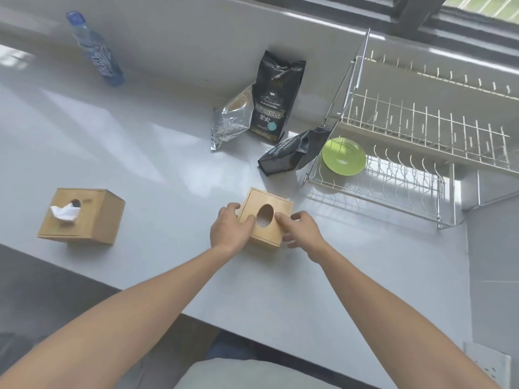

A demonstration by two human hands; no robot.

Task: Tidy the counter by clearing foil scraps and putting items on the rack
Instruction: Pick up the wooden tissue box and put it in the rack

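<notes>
An empty wooden tissue box with an oval hole on top sits on the grey counter in front of me. My left hand grips its left side, thumb on the lid. My right hand holds its right side, thumb beside the hole. A silver foil bag lies crumpled behind, next to an upright black coffee bag. A second black coffee bag leans against the metal dish rack, which holds a green plate on its lower tier.
Another wooden tissue box with a white tissue poking out stands at the left. A blue plastic bottle stands at the back left by the wall. The counter's front edge runs diagonally below my arms.
</notes>
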